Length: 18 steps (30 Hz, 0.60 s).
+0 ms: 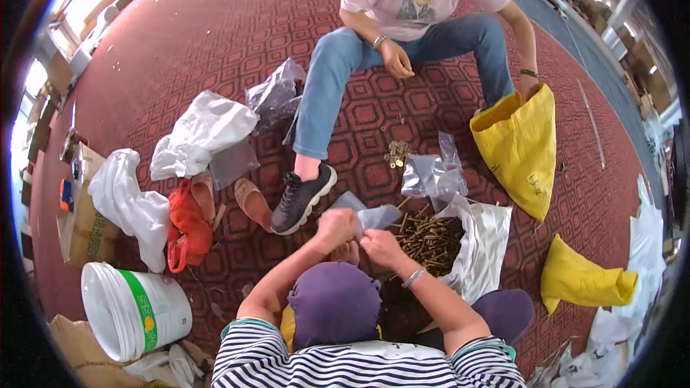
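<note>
Both my hands are close together in front of me, low in the middle of the view. My left hand [338, 228] is closed on a clear plastic bag [379, 216]. My right hand [382, 248] grips the same bag near its edge, fingers bent. What the bag holds, if anything, I cannot make out. Just right of my right hand lies a heap of brass-coloured bolts [431, 243] in the mouth of a white sack [490, 244]. Beyond them are more clear bags [435, 174] and a small pile of round metal pieces [396, 153].
Opposite me sits a person, one hand in a yellow sack [519, 154]. Another yellow sack [586, 276] lies at right. On the left are a white bucket [133, 309], a cardboard box [90, 208], a red bag [190, 223], white bags [205, 129] and a shoe [253, 203].
</note>
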Each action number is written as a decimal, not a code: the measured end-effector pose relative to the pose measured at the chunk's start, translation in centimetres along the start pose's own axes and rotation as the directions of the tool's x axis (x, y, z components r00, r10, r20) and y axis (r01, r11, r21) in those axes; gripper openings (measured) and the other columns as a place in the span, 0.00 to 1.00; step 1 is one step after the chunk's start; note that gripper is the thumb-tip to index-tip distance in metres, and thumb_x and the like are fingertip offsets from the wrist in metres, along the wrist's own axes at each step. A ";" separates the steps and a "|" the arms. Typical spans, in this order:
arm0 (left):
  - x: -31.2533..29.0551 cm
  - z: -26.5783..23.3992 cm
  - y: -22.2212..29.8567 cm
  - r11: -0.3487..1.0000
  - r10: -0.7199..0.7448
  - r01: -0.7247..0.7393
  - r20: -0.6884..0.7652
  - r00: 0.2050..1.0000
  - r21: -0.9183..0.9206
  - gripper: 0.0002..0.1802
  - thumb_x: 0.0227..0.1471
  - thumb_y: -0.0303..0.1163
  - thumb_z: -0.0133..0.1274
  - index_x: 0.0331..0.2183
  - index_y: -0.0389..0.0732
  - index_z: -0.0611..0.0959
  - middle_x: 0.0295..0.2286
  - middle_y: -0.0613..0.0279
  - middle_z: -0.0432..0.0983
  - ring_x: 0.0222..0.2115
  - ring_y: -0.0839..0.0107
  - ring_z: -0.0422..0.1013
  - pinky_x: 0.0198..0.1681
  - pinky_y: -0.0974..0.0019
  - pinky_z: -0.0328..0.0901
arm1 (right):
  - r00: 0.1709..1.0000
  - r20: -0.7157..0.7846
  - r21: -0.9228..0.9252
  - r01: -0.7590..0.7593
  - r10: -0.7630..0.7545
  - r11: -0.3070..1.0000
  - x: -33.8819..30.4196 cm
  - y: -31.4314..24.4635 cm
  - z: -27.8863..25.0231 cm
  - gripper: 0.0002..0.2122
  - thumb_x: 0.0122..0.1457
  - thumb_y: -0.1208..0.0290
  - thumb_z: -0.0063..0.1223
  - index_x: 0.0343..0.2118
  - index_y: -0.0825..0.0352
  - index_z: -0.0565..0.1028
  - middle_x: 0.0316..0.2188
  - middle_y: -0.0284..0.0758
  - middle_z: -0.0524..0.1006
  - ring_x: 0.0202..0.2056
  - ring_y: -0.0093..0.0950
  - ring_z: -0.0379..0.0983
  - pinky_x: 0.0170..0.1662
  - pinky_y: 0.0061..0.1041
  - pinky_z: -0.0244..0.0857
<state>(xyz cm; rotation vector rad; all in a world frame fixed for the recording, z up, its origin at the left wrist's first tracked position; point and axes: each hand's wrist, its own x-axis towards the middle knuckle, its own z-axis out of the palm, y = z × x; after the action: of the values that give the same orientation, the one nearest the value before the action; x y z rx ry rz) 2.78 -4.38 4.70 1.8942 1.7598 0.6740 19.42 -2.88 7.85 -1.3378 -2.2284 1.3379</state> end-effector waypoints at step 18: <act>-4.3 3.5 -11.9 0.805 0.327 -0.174 -0.179 0.928 0.567 0.15 0.42 0.34 0.49 0.35 0.43 0.77 0.30 0.64 0.74 0.26 0.62 0.69 0.28 0.61 0.60 | 0.749 -0.247 0.375 -0.511 0.614 0.774 6.5 9.3 -6.5 0.17 0.54 0.61 0.39 0.21 0.71 0.70 0.16 0.35 0.73 0.13 0.25 0.68 0.22 0.20 0.62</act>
<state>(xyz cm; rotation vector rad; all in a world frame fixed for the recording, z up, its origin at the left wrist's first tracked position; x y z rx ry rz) -4.40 -7.83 -5.75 2.5651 2.0462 0.5827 25.02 7.65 2.53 -2.0453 -1.3595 1.3679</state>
